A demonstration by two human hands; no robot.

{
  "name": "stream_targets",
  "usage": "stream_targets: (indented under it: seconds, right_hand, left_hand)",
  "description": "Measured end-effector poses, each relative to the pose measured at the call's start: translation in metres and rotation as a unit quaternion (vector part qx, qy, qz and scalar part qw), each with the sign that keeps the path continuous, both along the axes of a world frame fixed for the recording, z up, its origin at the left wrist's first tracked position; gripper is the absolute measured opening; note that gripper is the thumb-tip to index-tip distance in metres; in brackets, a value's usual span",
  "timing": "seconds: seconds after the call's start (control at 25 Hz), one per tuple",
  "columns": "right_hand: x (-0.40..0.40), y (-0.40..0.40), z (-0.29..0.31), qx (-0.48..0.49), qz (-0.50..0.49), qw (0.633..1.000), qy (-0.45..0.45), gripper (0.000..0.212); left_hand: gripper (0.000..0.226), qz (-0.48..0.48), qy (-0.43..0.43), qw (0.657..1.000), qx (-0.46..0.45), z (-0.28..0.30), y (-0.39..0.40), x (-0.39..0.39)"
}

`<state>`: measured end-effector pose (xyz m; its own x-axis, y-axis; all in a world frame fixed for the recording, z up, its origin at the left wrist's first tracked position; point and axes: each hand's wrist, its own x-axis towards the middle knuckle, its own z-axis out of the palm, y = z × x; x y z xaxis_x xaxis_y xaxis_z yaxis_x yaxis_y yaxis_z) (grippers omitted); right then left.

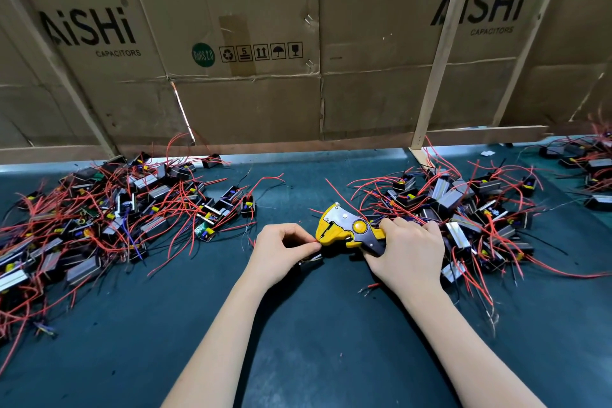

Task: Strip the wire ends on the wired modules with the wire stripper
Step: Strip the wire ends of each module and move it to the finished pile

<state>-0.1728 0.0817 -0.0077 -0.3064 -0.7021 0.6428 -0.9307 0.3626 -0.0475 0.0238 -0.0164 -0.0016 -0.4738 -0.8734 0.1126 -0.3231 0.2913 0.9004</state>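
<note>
A yellow and grey wire stripper (pixel 344 230) is held at the table's middle, with my right hand (pixel 409 250) closed around its handles. My left hand (pixel 281 250) pinches a thin red wire (pixel 313 243) and holds its tip at the stripper's yellow jaws. Under that hand sits a small dark wired module (pixel 311 262), partly hidden by the fingers. Whether the wire's end is bare cannot be told.
One big pile of wired modules with red leads (pixel 109 219) lies on the left of the dark green mat (pixel 298 341), another pile (pixel 470 212) on the right beside my right hand. Cardboard boxes (pixel 251 43) and wooden slats wall off the back.
</note>
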Motion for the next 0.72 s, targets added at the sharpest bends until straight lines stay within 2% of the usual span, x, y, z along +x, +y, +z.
stream_targets:
  seconds: [0.12, 0.24, 0.4, 0.48, 0.6, 0.64, 0.72]
  right_hand:
    - [0.003, 0.0, 0.0, -0.01, 0.007, 1.0, -0.018, 0.046]
    - [0.002, 0.0, -0.004, -0.007, -0.008, 1.0, 0.003, 0.044]
    - [-0.001, 0.002, -0.008, -0.01, -0.037, 0.999, 0.005, 0.049]
    - [-0.002, 0.003, -0.009, -0.01, -0.036, 0.999, -0.005, 0.051]
    - [-0.003, 0.002, -0.011, -0.017, -0.029, 0.999, -0.014, 0.052]
    - [-0.003, 0.001, -0.01, -0.016, -0.027, 0.999, -0.017, 0.053]
    - [-0.003, 0.0, -0.01, -0.015, -0.018, 1.0, -0.018, 0.053]
  left_hand:
    - [0.012, -0.006, -0.001, 1.0, 0.006, 0.0, -0.001, 0.001]
    - [0.012, -0.007, -0.006, 1.0, 0.001, 0.001, 0.0, 0.002]
    - [0.01, -0.034, -0.058, 0.998, -0.009, 0.011, -0.004, 0.014]
    - [0.011, 0.027, -0.073, 0.996, -0.047, 0.021, -0.009, 0.023]
    - [0.014, 0.129, -0.014, 0.982, -0.138, 0.052, -0.008, 0.014]
    - [0.012, 0.122, 0.007, 0.978, -0.167, 0.068, -0.004, 0.001]
    - [0.007, 0.03, 0.005, 0.973, -0.231, 0.099, 0.01, -0.036]
